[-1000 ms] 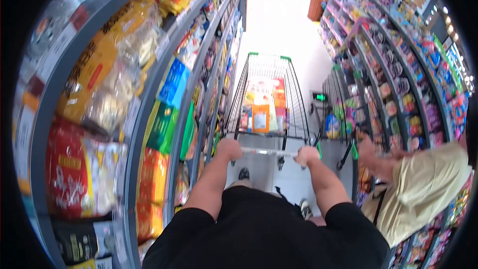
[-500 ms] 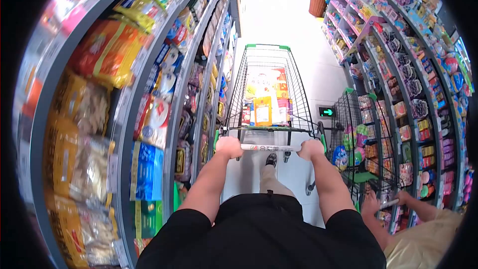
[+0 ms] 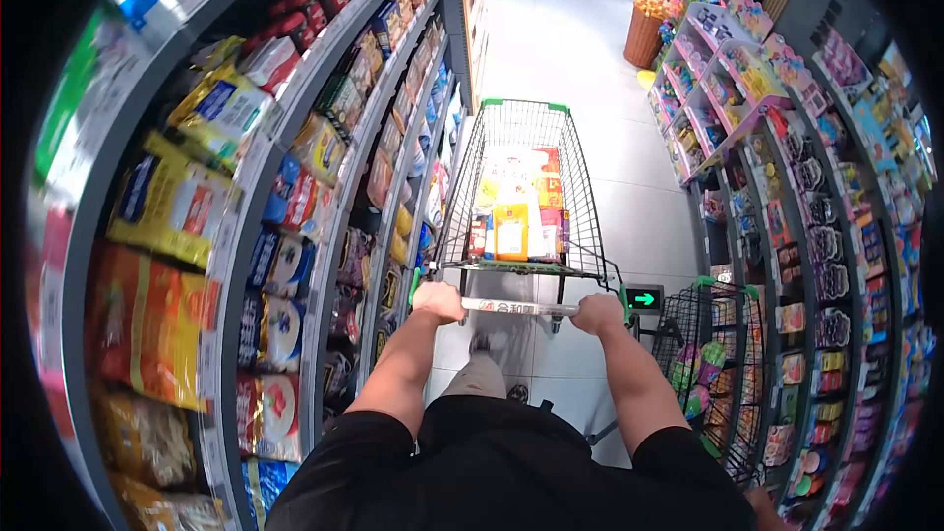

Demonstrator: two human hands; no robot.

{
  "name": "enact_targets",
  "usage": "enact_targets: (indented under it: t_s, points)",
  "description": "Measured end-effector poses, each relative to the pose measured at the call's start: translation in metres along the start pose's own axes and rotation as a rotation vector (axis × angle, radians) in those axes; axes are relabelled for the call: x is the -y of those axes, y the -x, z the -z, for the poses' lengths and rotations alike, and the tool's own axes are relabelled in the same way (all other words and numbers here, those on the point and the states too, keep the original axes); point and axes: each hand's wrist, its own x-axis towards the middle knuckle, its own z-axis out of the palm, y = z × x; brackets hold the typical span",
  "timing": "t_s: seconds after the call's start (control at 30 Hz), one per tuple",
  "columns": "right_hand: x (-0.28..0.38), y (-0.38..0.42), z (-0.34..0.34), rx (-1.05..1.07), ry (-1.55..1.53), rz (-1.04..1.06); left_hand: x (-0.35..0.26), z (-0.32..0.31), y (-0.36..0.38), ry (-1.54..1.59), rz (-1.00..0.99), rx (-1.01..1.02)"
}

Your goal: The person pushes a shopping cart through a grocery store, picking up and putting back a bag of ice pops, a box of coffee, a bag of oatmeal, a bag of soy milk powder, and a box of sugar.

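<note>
Left hand [image 3: 439, 301] and right hand [image 3: 599, 315] both wrapped snug round the bar [image 3: 521, 307], equally near; cart [image 3: 582, 221] stretches lengthwise dead ahead.

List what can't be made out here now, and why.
Head view throughout:
Palms of the left hand and right hand: hidden by their own backs, gripping the handle.
Near end of the second cart: hidden by the right black sleeve.
Blue bag, lower left: cut off by the bottom edge.
Labels on the left shelf: too small.
</note>
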Motion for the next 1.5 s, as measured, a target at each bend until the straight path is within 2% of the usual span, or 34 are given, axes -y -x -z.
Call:
enact_targets:
  t_s: [0.2, 0.27, 0.4, 0.43, 0.47, 0.53, 0.67, 0.73, 0.93, 1.03, 1.13, 1.2, 1.27, 1.37, 1.5]
  points:
    - [-0.019, -0.121, 0.100, -0.036, 0.025, -0.035, 0.020, 0.083, -0.141, 0.065, -0.026, -0.098]
    - [-0.033, -0.174, 0.116, -0.043, 0.049, -0.022, 0.022, 0.115, -0.182, 0.077, 0.009, -0.052]
    - [-0.053, -0.249, 0.165, -0.071, 0.119, 0.014, 0.035, 0.168, -0.263, 0.041, -0.090, 0.004]
    - [-0.052, -0.260, 0.176, -0.071, 0.079, -0.029, 0.036, 0.178, -0.280, 0.072, -0.049, 0.050]
    - [-0.051, -0.273, 0.184, -0.080, 0.035, -0.076, 0.040, 0.179, -0.303, 0.072, -0.064, -0.006]
    - [-0.060, -0.314, 0.209, -0.104, 0.019, -0.044, 0.049, 0.199, -0.332, 0.050, -0.095, -0.107]
    - [-0.073, -0.365, 0.256, -0.017, 0.017, -0.050, 0.053, 0.249, -0.395, 0.047, -0.064, 0.004]
    - [-0.085, -0.397, 0.272, -0.039, 0.051, -0.031, 0.054, 0.263, -0.427, 0.058, -0.061, -0.044]
    - [-0.115, -0.491, 0.345, -0.056, 0.039, -0.052, 0.045, 0.336, -0.513, 0.041, -0.027, -0.020]
    - [-0.133, -0.539, 0.367, -0.063, 0.073, 0.012, 0.044, 0.367, -0.551, 0.055, -0.013, 0.056]
    - [-0.144, -0.591, 0.399, -0.088, 0.070, 0.063, 0.053, 0.384, -0.603, 0.099, 0.019, -0.002]
    - [-0.146, -0.620, 0.424, -0.052, 0.026, 0.006, 0.053, 0.410, -0.630, 0.106, 0.041, 0.041]
    - [-0.155, -0.656, 0.438, -0.077, 0.030, 0.007, 0.057, 0.433, -0.655, 0.134, 0.065, -0.003]
    - [-0.156, -0.708, 0.461, -0.081, 0.035, 0.012, 0.080, 0.423, -0.728, 0.020, 0.012, -0.010]
    - [-0.158, -0.765, 0.522, -0.047, 0.032, 0.018, 0.094, 0.489, -0.787, 0.078, 0.046, -0.035]
